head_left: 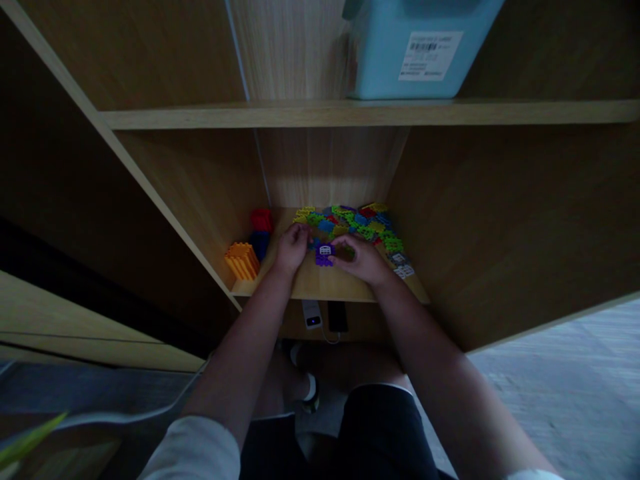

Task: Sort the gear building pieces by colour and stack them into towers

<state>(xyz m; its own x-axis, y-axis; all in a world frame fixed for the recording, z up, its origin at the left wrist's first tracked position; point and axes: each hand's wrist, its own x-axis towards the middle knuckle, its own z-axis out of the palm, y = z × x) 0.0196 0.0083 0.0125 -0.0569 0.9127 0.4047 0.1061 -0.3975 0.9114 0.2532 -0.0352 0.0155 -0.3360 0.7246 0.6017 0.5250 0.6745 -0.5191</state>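
Observation:
My right hand (361, 259) grips a small purple plastic building piece (324, 259) by its right side, between thumb and fingers. A white window-like grid shows on the piece's upper face. Left of it, my left hand (293, 245) is closed with its fingertips together; what they hold, if anything, is hidden. Just beyond both hands lies a loose pile of colored interlocking plastic pieces (367, 229), in green, yellow, blue and red. White window-like pieces (404, 271) lie at the pile's right end.
At the left stand an orange stack (242, 261), a blue stack (259, 245) and a red stack (261, 219) of pieces. A light blue bin (385, 73) rests on the upper shelf (300, 117). Below are a white device (311, 313) and a black device (337, 316) with a cable.

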